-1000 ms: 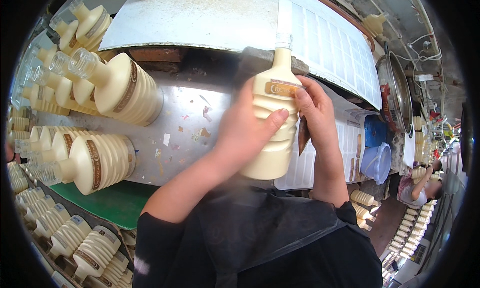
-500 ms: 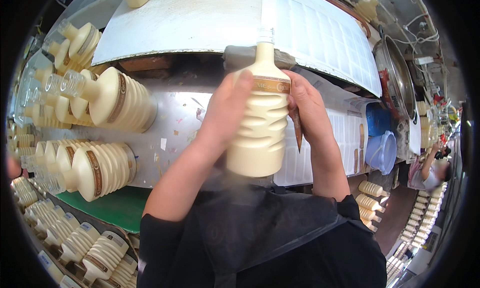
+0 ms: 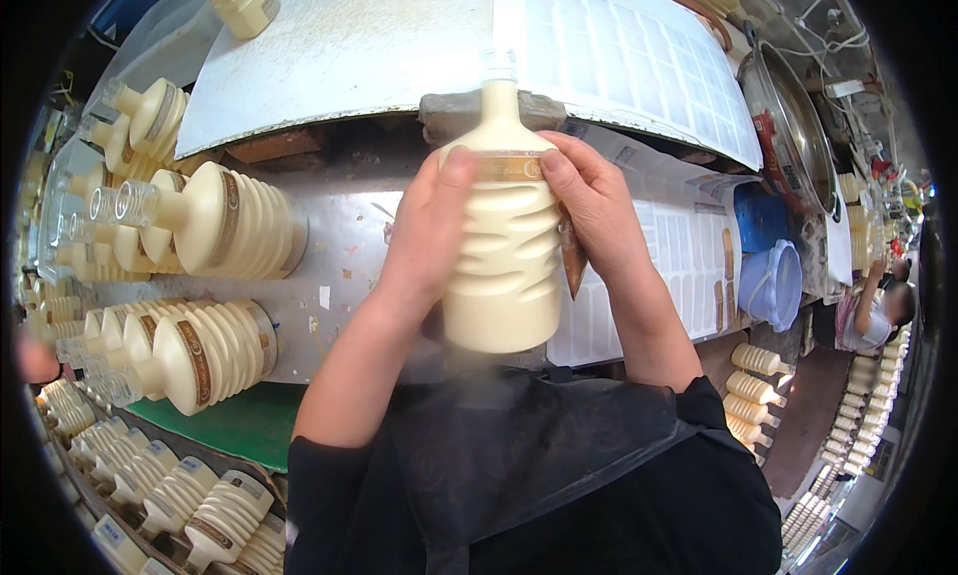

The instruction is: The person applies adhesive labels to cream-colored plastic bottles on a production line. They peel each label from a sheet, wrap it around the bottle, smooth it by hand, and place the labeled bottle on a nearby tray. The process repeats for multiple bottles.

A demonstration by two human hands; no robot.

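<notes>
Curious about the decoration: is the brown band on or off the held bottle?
On: the brown band lies across the bottle below its neck, between the left hand and right hand.

- Left hand [image 3: 421, 221] cupped inward, slightly blurred, thumb [image 3: 458, 166] pointing up
- Right hand [image 3: 599, 201] facing it, thumb angled inward, fingers [image 3: 584, 152] curled
- Left forearm [image 3: 354, 365] and right forearm [image 3: 654, 325] bare, slanting toward each other

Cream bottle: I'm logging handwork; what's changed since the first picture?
The left hand moved its thumb up to the brown label, which now shows farther across the cream bottle. Both hands still hold the bottle, the right hand also a brown pointed piece.
</notes>
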